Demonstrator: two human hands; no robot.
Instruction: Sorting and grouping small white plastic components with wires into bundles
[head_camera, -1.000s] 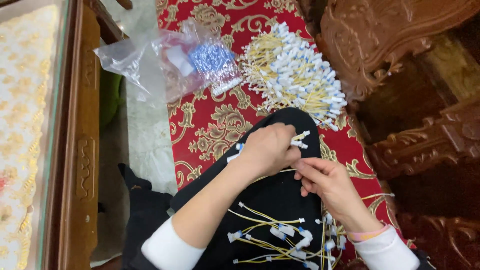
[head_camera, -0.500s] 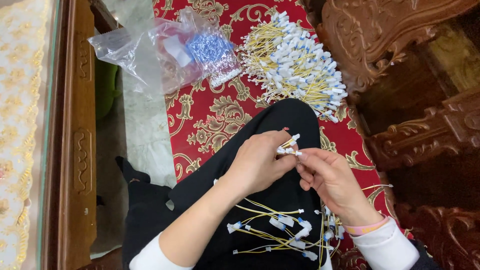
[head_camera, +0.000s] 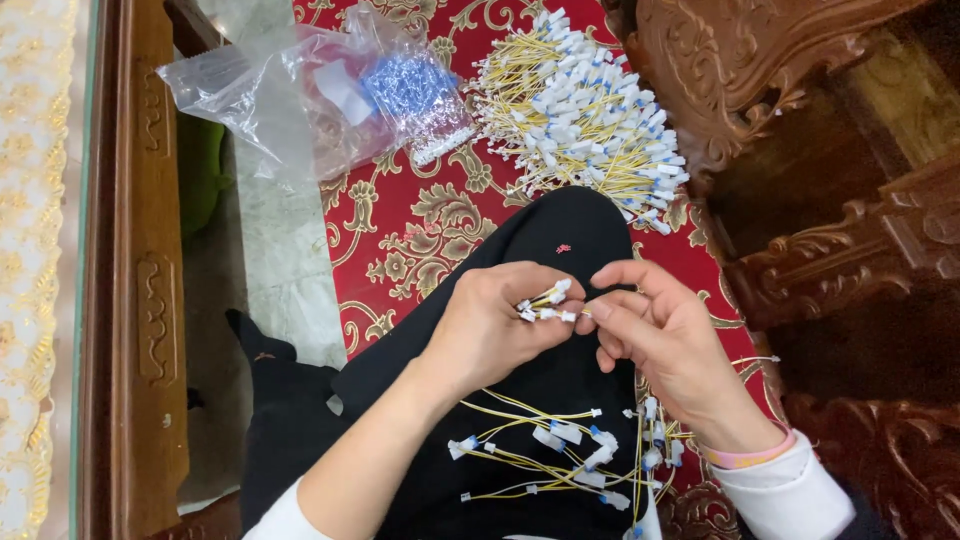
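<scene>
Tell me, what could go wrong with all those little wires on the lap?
The loose yellow wires with white plugs lie on a sloping black trouser leg, so some might slide off. The left hand pinches several tiny white plugs; one could slip as the right hand pulls.

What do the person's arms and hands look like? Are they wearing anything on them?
Both hands are bare, with no gloves or rings that show. The left hand leads to a bare forearm, with a white sleeve pushed far up it. The right hand has a thin pink band around the wrist, and right behind it a white cuff.
</scene>
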